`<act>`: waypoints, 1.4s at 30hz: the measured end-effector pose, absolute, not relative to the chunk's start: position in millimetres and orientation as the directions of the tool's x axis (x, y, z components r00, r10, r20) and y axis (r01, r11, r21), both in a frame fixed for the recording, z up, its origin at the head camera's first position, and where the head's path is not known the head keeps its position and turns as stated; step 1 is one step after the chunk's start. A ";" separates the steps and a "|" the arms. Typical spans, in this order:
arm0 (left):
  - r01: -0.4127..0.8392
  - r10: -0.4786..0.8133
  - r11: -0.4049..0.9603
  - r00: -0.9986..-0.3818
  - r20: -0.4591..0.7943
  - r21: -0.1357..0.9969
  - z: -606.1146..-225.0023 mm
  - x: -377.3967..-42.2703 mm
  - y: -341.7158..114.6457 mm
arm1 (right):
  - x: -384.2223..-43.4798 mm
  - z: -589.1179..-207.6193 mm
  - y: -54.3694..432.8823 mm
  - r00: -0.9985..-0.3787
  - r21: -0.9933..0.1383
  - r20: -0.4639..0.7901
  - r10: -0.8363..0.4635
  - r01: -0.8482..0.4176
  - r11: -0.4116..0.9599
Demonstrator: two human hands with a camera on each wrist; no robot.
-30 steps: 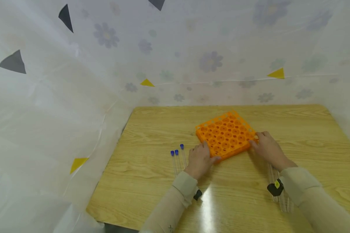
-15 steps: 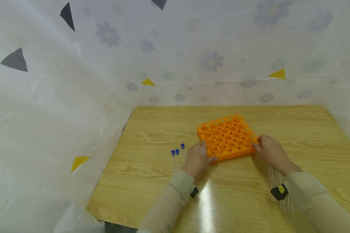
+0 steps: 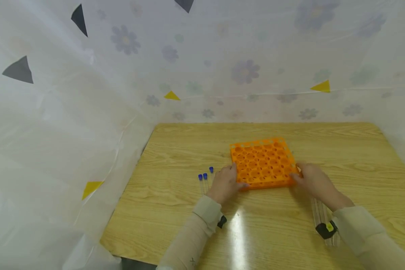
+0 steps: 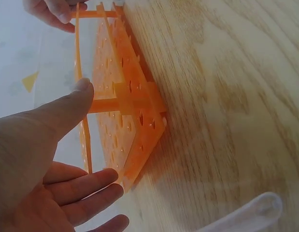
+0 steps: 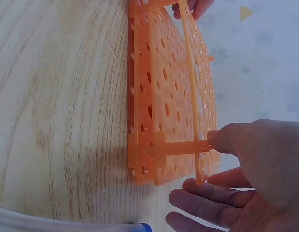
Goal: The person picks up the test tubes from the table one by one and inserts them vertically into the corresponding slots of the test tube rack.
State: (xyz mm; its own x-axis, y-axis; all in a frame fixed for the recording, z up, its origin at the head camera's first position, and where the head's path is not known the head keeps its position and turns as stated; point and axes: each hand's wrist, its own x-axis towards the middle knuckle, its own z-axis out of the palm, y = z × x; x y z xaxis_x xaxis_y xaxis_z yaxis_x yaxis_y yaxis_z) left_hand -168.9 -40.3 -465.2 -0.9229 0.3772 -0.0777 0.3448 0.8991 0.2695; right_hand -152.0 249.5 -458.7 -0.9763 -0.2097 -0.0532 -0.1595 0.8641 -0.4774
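An orange test tube rack [image 3: 264,165] with rows of round holes sits on the wooden table, its front edge nearly parallel to the table's far edge. My left hand [image 3: 224,183] grips its left front corner, thumb at the front and fingers along the side. At the right front corner, my right hand [image 3: 318,184] pinches the upper plate between thumb and fingers. Both wrist views show the rack's stacked plates [image 4: 144,111] and corner posts from the side. No tube shows in the holes.
Several clear test tubes lie about: blue-capped tubes [image 3: 205,180] left of my left hand, and more tubes [image 3: 318,210] partly hidden beneath my right wrist. White patterned sheeting [image 3: 202,75] closes off the table's back and left side.
The rack has turned clockwise as seen from above, its right side coming toward me. My right hand has moved nearer with it; my left hand has shifted only slightly.
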 end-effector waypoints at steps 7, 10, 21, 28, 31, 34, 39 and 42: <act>0.342 0.386 0.890 -0.917 -0.103 0.301 -464.1 -169.9 -43.3 | -140.4 -456.5 248.8 -0.972 -0.463 -0.085 -0.217 -0.155 0.873; 0.360 0.405 0.883 -0.909 -0.101 0.303 -461.9 -169.1 -44.7 | -135.9 -456.6 248.7 -0.971 -0.462 -0.095 -0.218 -0.151 0.874; 0.401 0.461 0.857 -0.878 -0.132 0.324 -460.2 -171.0 -50.4 | -116.1 -457.8 244.6 -0.969 -0.480 -0.116 -0.216 -0.136 0.866; 0.390 0.444 0.876 -0.882 -0.158 0.284 -462.0 -169.2 -51.0 | -112.8 -461.8 241.6 -0.966 -0.483 -0.134 -0.220 -0.130 0.866; 0.404 0.451 0.875 -0.880 -0.148 0.264 -462.2 -168.8 -51.3 | -112.3 -462.1 240.8 -0.967 -0.477 -0.130 -0.221 -0.135 0.868; 0.415 0.459 0.871 -0.879 -0.132 0.262 -461.8 -169.2 -51.5 | -111.5 -461.8 240.4 -0.967 -0.478 -0.127 -0.223 -0.137 0.868; 0.400 0.449 0.875 -0.881 -0.147 0.274 -458.9 -169.6 -50.0 | -110.0 -461.1 241.7 -0.967 -0.486 -0.117 -0.225 -0.141 0.862; 0.403 0.448 0.879 -0.881 -0.153 0.254 -456.6 -169.9 -48.1 | -109.3 -458.8 244.4 -0.968 -0.495 -0.122 -0.220 -0.132 0.859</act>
State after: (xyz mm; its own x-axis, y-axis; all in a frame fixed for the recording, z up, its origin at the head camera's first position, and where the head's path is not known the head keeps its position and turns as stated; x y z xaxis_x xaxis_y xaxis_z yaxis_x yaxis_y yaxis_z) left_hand -169.9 -48.1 -456.6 -0.8812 0.4475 -0.1525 0.4025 0.8793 0.2545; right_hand -109.3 244.4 -458.8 -0.9679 -0.2196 -0.1220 -0.1324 0.8587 -0.4950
